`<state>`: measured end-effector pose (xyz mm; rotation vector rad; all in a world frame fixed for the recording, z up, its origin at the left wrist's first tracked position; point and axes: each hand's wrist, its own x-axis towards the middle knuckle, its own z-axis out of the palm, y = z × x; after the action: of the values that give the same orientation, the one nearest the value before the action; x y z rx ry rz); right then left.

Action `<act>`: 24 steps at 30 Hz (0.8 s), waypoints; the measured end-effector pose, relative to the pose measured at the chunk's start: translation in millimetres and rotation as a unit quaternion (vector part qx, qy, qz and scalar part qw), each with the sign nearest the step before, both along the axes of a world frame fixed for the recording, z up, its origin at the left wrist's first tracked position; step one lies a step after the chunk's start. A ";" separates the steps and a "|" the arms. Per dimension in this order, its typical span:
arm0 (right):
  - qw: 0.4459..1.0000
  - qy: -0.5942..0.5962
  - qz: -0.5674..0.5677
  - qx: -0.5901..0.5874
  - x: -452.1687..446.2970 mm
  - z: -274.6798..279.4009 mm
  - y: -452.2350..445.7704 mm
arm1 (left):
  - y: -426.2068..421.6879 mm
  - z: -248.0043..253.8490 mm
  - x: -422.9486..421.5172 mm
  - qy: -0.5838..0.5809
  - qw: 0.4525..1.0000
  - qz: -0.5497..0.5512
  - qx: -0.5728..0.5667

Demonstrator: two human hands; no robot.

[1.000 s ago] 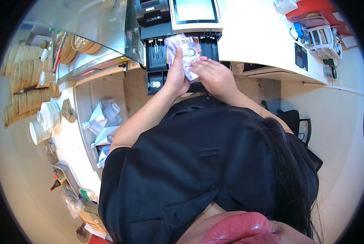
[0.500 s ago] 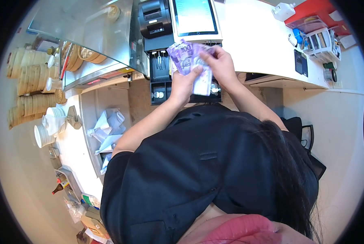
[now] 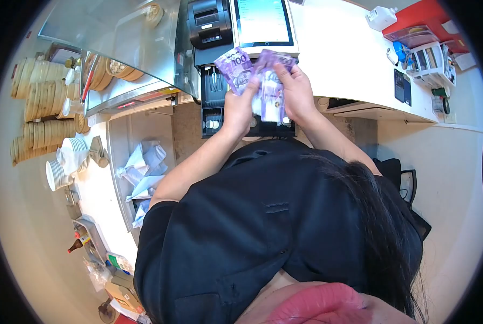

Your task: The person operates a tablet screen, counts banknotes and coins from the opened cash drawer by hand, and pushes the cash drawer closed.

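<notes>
Purple banknotes marked 100 (image 3: 236, 67) are pinched in my left hand (image 3: 239, 110), thumb on top. More purple banknotes (image 3: 271, 94) are fanned in my right hand (image 3: 298, 96), its thumb pressing on their upper part. The two bunches meet near my left thumb, and their lower ends hang between my hands. Beneath them lies the open black cash drawer (image 3: 212, 100), with metal bill clips on the left and coins (image 3: 213, 125) in its front cups. The notes and hands hide the drawer's middle.
Behind the drawer stand a tablet screen (image 3: 263, 24) and a black receipt printer (image 3: 209, 24). A glass case (image 3: 128, 43) with bamboo steamers is on the left. At right, the white counter (image 3: 338, 54) holds a calculator (image 3: 402, 86) and a white organizer (image 3: 433, 62).
My hands have moved slightly apart, and the notes have split into two fans. The right-hand bunch now spreads wider beside the left one. The camera view has shifted a little.
</notes>
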<state>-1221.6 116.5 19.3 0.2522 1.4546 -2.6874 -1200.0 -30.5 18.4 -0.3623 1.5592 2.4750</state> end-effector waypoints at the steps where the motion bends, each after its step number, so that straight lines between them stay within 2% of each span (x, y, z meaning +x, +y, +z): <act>1: 0.995 -0.010 -0.039 -0.087 -0.1 3.2 -0.3 | 0.4 1.6 -0.9 -0.026 0.998 0.025 0.061; 3: 0.995 0.029 -0.063 -0.073 -4.2 0.8 8.7 | -3.8 3.4 -1.7 -0.022 0.995 0.033 0.088; 5: 0.998 0.012 0.056 -0.018 -0.3 20.4 15.5 | -9.8 2.0 -2.0 -0.022 0.998 -0.053 0.021; 9: 0.988 0.008 0.131 0.086 -5.2 12.2 12.5 | -4.1 -6.9 -1.1 0.035 0.997 -0.034 -0.053; 11: 0.987 -0.018 0.132 0.090 -5.7 11.1 11.3 | -2.2 -7.0 -0.1 0.033 0.998 -0.024 -0.042; 13: 0.999 -0.030 0.037 0.021 -9.7 3.4 7.9 | -4.5 -3.8 -1.6 -0.001 0.999 -0.004 -0.032; 14: 0.999 -0.021 -0.011 -0.049 -10.7 0.2 6.4 | -6.9 -1.9 -2.0 0.000 0.999 -0.002 -0.032; 16: 0.996 -0.037 0.034 -0.071 -10.6 12.2 11.6 | -12.0 1.0 -2.7 -0.063 0.995 -0.003 0.077; 17: 0.991 -0.054 0.078 -0.092 -8.0 16.2 16.0 | -11.8 1.3 -1.6 -0.063 0.995 -0.003 0.077; 18: 0.993 -0.061 0.102 0.003 -5.4 15.5 19.8 | -10.7 1.2 -2.0 -0.036 0.999 -0.013 0.033; 19: 0.993 -0.060 0.102 0.003 -4.6 13.7 17.7 | -9.3 1.3 -2.0 -0.010 1.000 -0.024 -0.010; 21: 0.993 -0.022 0.091 0.068 -3.2 11.7 11.7 | -7.4 -3.0 -1.6 -0.002 0.999 -0.028 -0.021; 23: 0.991 -0.044 0.114 0.056 -3.5 8.1 11.2 | -4.8 -2.1 -0.5 -0.010 0.999 -0.028 -0.026; 24: 0.996 -0.025 0.075 0.047 -4.7 4.9 7.5 | -3.8 -5.2 0.2 -0.012 1.000 -0.018 -0.012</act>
<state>-1226.2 124.1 24.1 0.2050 1.5228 -2.4811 -1199.8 -34.3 13.2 -0.3637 1.5738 2.4187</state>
